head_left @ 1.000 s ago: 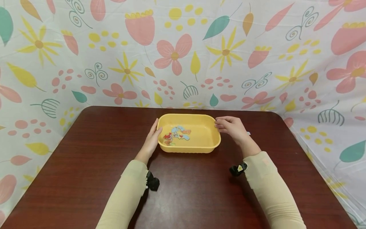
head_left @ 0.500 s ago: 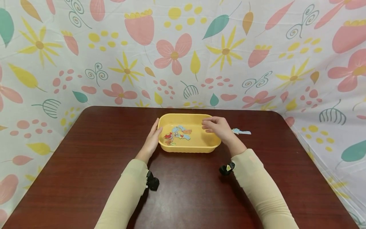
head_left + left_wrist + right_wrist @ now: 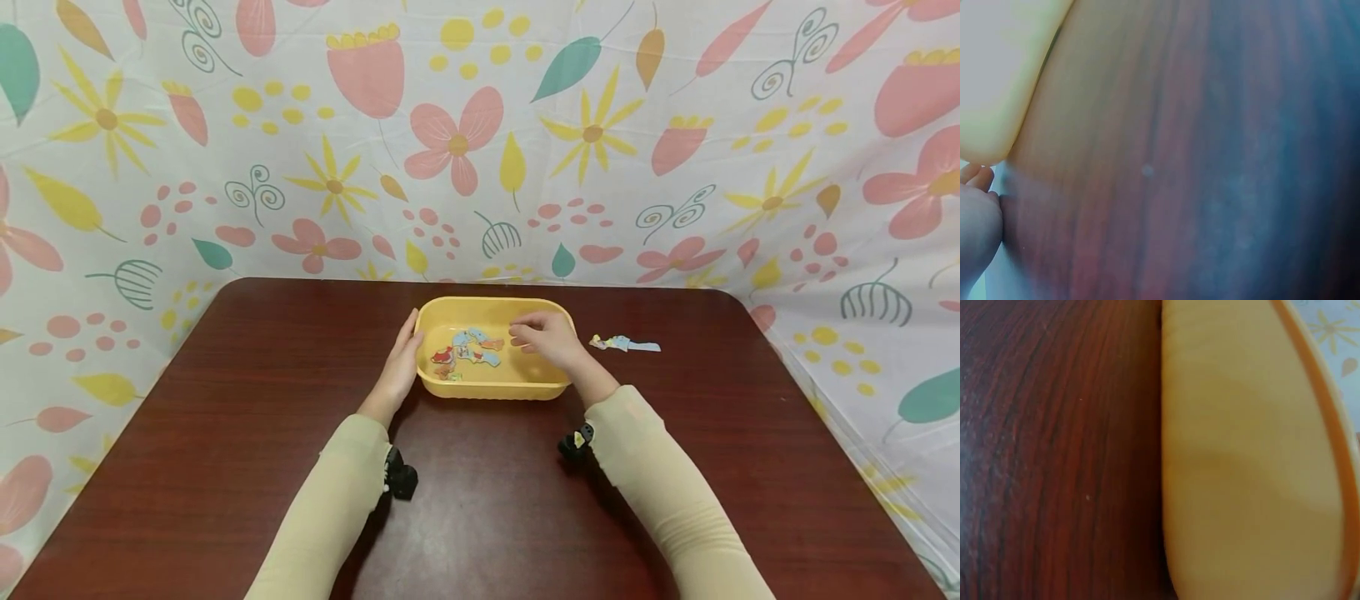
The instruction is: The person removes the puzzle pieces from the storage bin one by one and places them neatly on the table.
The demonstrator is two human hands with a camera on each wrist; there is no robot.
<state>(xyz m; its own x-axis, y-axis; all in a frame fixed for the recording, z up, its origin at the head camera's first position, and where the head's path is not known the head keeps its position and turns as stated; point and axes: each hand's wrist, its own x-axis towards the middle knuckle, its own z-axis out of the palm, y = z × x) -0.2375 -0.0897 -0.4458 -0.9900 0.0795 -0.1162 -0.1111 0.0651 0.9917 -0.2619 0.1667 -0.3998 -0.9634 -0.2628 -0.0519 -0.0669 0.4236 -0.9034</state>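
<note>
Dark red-brown wooden table (image 3: 225, 433) with rounded far corners is sitting under even light. Floral-print cloth (image 3: 480, 142) is hanging behind it, wrapping left and right sides.

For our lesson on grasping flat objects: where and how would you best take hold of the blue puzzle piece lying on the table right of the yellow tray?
The blue puzzle piece lies flat on the table, apart from the yellow tray. Probably best: come from above and pinch across its narrow width near the wider left end, a fingertip on each long edge. Being thin and flat, it may need sliding or tipping first for a firm grip.
</note>
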